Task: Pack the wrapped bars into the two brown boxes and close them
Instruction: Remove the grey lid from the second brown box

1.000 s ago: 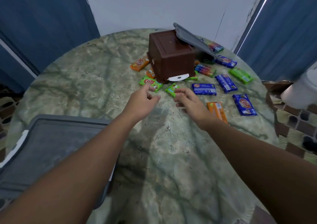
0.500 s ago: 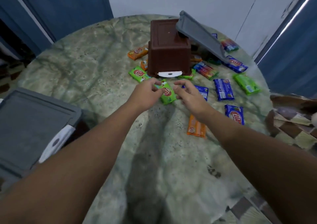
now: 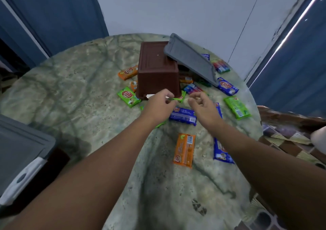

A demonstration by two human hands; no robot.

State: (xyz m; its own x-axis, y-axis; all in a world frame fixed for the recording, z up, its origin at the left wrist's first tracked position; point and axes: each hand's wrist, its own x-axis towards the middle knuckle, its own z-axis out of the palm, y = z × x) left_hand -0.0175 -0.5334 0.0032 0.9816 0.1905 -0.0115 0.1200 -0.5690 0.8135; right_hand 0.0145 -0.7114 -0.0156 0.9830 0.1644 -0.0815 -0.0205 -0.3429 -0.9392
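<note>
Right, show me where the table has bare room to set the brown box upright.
Bare marble lies left of the brown box, between the orange bar and the grey lid, and near the edge below the near orange bar. Right of the box, bars crowd under the leaning lid.

A round tabletop of mottled green-grey marble (image 3: 74, 92) fills the middle, its surface veined and dully lit. Behind it stands a plain pale white wall (image 3: 176, 7) with a thin dark line running down it. Deep blue panels (image 3: 58, 9) close in on the left, another blue panel (image 3: 296, 67) on the right, edged by a bright strip of light. Patterned brown-and-cream tiled floor (image 3: 289, 138) shows lower right.
</note>
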